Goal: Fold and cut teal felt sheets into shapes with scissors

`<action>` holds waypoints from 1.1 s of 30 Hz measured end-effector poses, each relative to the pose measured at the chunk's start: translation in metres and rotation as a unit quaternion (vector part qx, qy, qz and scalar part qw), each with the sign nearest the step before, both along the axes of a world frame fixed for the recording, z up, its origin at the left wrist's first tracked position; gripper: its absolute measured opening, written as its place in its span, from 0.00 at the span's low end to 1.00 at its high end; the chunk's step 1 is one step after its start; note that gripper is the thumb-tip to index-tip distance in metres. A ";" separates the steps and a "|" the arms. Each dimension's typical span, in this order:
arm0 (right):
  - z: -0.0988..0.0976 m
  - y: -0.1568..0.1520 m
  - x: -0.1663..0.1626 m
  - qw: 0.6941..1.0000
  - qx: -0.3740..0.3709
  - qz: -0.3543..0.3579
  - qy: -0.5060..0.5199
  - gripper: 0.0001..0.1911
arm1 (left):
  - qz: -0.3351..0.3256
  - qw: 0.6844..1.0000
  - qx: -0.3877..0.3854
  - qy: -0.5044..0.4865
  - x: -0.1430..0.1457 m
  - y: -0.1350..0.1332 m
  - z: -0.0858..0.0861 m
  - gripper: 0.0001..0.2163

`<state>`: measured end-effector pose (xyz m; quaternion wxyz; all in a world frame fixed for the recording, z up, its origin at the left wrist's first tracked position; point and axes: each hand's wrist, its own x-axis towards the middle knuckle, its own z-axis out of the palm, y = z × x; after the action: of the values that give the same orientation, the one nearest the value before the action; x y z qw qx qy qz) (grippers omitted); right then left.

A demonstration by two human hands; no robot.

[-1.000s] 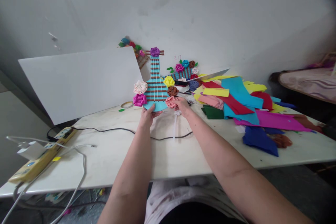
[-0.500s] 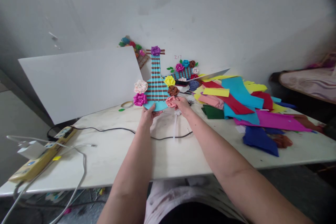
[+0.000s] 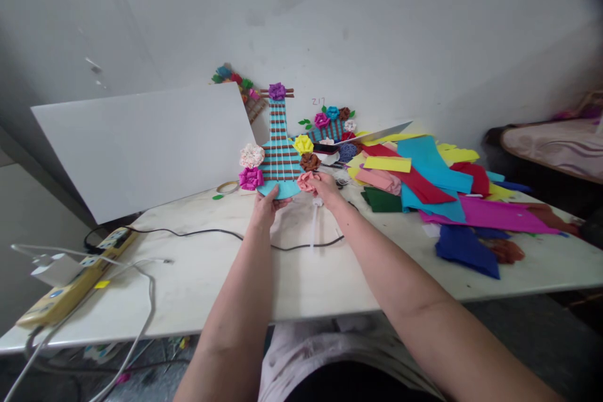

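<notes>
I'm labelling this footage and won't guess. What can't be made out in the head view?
All in the head view:
Some fingers of the left hand: hidden behind the blue guitar.
Whether the right hand also touches the guitar: the pink flower hides it.
Part of the brown craft: behind the white board.
Bedding: cut off by the right edge.

room is left between the forearms (image 3: 249, 276); the way is blocked ahead by the blue guitar (image 3: 279, 162), right by piled sheets (image 3: 431, 169), back left by a white board (image 3: 146, 151).
</notes>
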<state>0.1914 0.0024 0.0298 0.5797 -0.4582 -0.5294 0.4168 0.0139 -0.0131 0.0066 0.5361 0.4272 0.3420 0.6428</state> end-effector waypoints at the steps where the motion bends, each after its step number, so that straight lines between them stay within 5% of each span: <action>1: 0.000 0.000 0.001 1.000 0.001 0.005 0.000 0.09 | 0.000 1.000 -0.002 0.000 0.000 0.000 0.000 0.24; 10: 0.001 -0.001 0.006 0.999 -0.017 0.046 -0.011 0.15 | 0.003 1.000 -0.003 0.002 0.000 -0.001 0.000 0.26; 33: 0.012 -0.009 0.001 0.999 -0.006 0.043 0.013 0.07 | 0.005 1.000 0.000 0.001 0.006 -0.005 0.005 0.26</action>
<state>0.1924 -0.0068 0.0420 0.5649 -0.4333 -0.5385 0.4506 0.0194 -0.0181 0.0118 0.5327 0.4263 0.3446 0.6448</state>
